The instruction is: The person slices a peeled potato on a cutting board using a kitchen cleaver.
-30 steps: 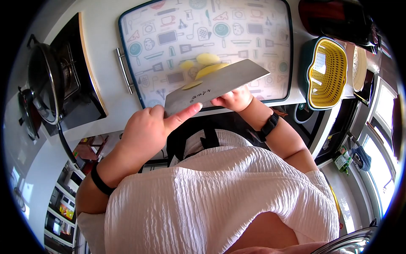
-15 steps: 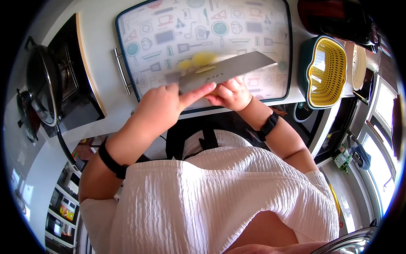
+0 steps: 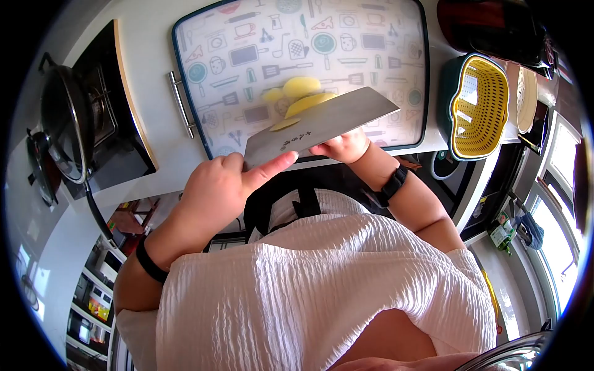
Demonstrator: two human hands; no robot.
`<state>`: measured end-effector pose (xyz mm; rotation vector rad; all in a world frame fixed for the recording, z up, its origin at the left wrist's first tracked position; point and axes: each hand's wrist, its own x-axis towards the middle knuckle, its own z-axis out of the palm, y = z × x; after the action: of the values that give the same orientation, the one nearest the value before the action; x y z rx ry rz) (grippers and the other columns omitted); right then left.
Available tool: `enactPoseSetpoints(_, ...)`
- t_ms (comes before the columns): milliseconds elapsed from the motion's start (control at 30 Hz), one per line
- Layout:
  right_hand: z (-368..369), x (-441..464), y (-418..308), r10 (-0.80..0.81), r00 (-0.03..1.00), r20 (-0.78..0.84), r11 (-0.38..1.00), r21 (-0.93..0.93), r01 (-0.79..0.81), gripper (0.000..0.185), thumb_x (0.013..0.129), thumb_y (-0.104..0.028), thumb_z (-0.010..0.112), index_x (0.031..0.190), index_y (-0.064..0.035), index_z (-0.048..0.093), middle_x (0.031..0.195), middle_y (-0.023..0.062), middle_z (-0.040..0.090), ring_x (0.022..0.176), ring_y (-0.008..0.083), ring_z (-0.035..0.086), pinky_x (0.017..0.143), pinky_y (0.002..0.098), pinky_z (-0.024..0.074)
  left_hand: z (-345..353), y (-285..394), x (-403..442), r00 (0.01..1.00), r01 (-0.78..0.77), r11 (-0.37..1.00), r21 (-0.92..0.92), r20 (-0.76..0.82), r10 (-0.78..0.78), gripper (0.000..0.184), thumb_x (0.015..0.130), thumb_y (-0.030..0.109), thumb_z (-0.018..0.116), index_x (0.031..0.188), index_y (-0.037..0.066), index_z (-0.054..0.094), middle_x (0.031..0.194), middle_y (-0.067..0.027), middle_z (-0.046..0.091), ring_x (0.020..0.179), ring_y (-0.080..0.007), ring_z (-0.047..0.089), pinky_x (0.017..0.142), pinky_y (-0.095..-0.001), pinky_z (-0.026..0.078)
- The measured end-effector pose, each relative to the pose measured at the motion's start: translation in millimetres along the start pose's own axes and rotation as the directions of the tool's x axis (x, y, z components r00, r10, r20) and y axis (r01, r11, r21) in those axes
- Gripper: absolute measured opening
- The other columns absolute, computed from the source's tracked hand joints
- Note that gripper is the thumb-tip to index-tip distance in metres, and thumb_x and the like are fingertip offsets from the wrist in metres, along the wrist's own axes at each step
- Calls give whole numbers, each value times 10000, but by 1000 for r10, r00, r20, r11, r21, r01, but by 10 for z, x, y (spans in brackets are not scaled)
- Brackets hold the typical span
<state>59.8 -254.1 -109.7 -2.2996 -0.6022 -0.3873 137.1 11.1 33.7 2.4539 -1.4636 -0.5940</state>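
My left hand [image 3: 216, 188] is closed around the handle end of a cleaver [image 3: 325, 120], its thumb laid along the broad blade. The blade is tilted over the near part of a patterned cutting board [image 3: 346, 65]. One thin potato slice [image 3: 285, 124] clings to the blade's upper face. Beyond the blade, pale yellow potato slices [image 3: 301, 86] lie on the board, one partly covered by the blade. My right hand [image 3: 346, 147] is curled at the board's near edge, its fingers partly hidden behind the cleaver. The potato piece it grips is mostly hidden now.
A yellow draining basket [image 3: 479, 105] in a dark green bowl stands right of the board. At left, a lidded pan [image 3: 62, 123] sits by the black hob [image 3: 102, 105]. A metal handle [image 3: 180, 102] lies along the board's left side.
The cleaver and my left hand have shifted left and toward my body. More of the potato slices shows beyond the blade, while more of my right hand is covered.
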Motion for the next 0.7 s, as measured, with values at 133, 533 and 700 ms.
enactPoseSetpoints(133, 28, -8, 9, -4, 999, -54, 1000, -25, 3, 360, 783, -287, 760, 1087, -105, 696, 1151, 89, 609, 1076, 338, 602, 911, 453, 508, 53, -23, 88, 1000, -10, 1000, -4, -17, 10, 774, 859, 96, 588, 1519, 417, 343, 672, -93, 472, 501, -236, 514, 475, -345, 478)
enactPoseSetpoints(533, 15, 31, 20, -55, 994, -94, 998, -40, 51, 315, 811, -332, 749, 1038, -119, 701, 1113, 73, 623, 1043, 301, 601, 883, 416, 505, 267, -120, 398, 1000, -9, 1000, -15, 2, 9, 704, 861, 69, 580, 1474, 382, 432, 699, -99, 483, 556, -299, 541, 511, -399, 487)
enactPoseSetpoints(700, -1, 7, 11, -13, 1000, -20, 999, 50, 14, 355, 792, -251, 765, 1097, -81, 697, 1145, 103, 629, 1074, 340, 617, 929, 451, 512, 30, -10, 112, 1000, -4, 999, -38, 16, 5, 668, 858, 74, 619, 1443, 365, 480, 692, -87, 460, 544, -288, 526, 489, -389, 465)
